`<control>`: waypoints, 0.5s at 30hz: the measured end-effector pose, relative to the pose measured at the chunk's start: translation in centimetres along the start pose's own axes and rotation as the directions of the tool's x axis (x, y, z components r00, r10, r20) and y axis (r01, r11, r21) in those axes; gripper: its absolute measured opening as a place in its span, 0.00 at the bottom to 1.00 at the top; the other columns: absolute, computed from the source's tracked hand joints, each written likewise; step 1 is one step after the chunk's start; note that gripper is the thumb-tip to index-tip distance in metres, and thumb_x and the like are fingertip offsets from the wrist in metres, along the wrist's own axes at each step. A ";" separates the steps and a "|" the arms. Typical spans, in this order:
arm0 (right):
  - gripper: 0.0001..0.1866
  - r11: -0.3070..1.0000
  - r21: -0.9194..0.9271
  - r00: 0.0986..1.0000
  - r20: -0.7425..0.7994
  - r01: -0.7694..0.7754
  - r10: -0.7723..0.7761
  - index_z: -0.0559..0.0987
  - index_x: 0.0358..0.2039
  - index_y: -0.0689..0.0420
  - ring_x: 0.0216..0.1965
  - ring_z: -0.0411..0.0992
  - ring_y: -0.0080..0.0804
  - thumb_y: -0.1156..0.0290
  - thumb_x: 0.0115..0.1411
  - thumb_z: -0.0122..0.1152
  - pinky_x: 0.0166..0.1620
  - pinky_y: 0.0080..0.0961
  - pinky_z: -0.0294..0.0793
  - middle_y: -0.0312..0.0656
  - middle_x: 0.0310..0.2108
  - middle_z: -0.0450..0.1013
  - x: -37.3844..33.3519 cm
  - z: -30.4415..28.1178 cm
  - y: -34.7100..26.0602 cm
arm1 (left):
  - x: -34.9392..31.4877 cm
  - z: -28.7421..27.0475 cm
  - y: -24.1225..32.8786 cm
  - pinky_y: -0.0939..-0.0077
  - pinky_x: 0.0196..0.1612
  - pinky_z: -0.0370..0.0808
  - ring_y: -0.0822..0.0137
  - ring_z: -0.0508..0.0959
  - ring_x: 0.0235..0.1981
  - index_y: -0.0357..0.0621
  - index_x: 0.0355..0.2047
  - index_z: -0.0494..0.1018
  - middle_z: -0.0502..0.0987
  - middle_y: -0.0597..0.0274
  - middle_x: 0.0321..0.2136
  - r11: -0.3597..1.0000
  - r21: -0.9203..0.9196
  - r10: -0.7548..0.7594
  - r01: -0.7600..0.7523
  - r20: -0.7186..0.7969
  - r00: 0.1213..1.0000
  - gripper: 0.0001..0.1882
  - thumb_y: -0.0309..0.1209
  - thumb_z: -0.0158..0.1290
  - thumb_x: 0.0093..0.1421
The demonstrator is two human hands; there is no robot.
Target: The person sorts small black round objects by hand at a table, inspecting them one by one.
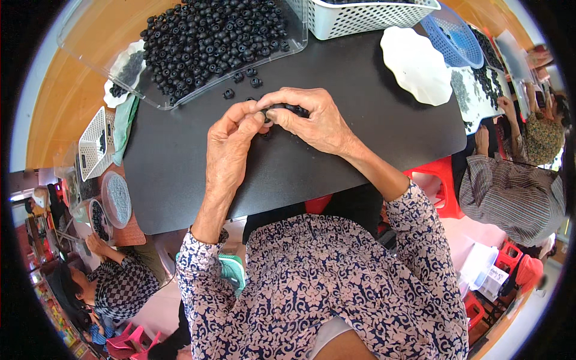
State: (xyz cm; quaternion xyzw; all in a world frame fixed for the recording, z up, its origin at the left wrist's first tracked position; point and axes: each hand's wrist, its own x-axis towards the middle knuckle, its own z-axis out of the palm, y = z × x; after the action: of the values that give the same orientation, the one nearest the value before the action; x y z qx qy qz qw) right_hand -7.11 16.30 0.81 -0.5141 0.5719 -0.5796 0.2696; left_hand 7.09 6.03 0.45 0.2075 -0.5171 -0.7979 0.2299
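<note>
My two hands meet over the dark tabletop [180, 180], with fingertips touching. Thumb and fingers of my left hand [227, 147] are pinched together on a small part, mostly hidden by the fingertips. Curled inward, my right hand [318, 123] holds several small black round parts [295, 109] in a row under its fingers. A few loose black parts [228, 93] of the same look lie just beyond the hands. Past them, a clear plastic tray [304, 36] holds a big heap of black round parts [210, 45] with holes in their middles.
A white scalloped dish [417, 66] lies at the right, near a white perforated basket [372, 18] and a blue basket [456, 39]. Another scalloped dish [114, 90] with dark bits is at the left. Co-workers sit on both sides; a red stool [444, 192] stands by the table.
</note>
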 end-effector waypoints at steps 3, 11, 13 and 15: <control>0.10 1.000 0.028 1.000 -0.006 0.015 -0.014 0.78 0.43 0.61 0.30 0.70 0.21 0.75 0.63 0.54 0.36 0.18 0.73 0.36 0.29 0.73 0.0 0.0 0.1 | 0.2 0.2 -0.2 0.82 0.42 0.71 0.76 0.74 0.33 0.37 0.42 0.75 0.77 0.67 0.32 1.000 0.021 0.004 -0.005 0.011 1.000 0.10 0.26 0.53 0.62; 0.12 0.969 0.194 0.988 0.043 -0.152 0.147 0.78 0.44 0.63 0.28 0.69 0.19 0.72 0.66 0.51 0.35 0.17 0.73 0.34 0.28 0.72 -0.1 -0.3 -0.3 | 0.5 -0.6 -0.6 0.80 0.43 0.71 0.76 0.75 0.34 0.37 0.42 0.75 0.78 0.66 0.33 1.000 0.019 0.024 -0.024 0.009 1.000 0.10 0.26 0.51 0.62; 0.11 0.953 0.183 0.971 0.054 -0.240 0.234 0.78 0.43 0.63 0.29 0.69 0.19 0.71 0.64 0.54 0.34 0.17 0.72 0.34 0.28 0.72 0.0 -0.5 -0.5 | 0.5 -0.6 -0.6 0.80 0.43 0.71 0.76 0.74 0.35 0.37 0.42 0.75 0.77 0.67 0.32 1.000 0.006 0.021 -0.021 0.042 0.999 0.10 0.25 0.51 0.61; 0.11 0.983 0.115 0.990 -0.001 -0.143 0.144 0.78 0.43 0.62 0.29 0.70 0.19 0.72 0.63 0.56 0.33 0.18 0.72 0.34 0.28 0.73 -0.1 -0.2 0.3 | 0.5 -0.3 -0.5 0.81 0.43 0.71 0.77 0.74 0.35 0.37 0.42 0.75 0.76 0.68 0.32 1.000 0.013 0.017 -0.017 0.042 0.999 0.10 0.25 0.51 0.61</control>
State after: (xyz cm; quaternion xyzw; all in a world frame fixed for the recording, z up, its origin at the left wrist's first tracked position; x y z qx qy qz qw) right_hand -7.38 16.41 0.56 -0.4524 0.5744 -0.5932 0.3370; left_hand 6.77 5.71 -0.17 0.1878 -0.5289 -0.7966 0.2244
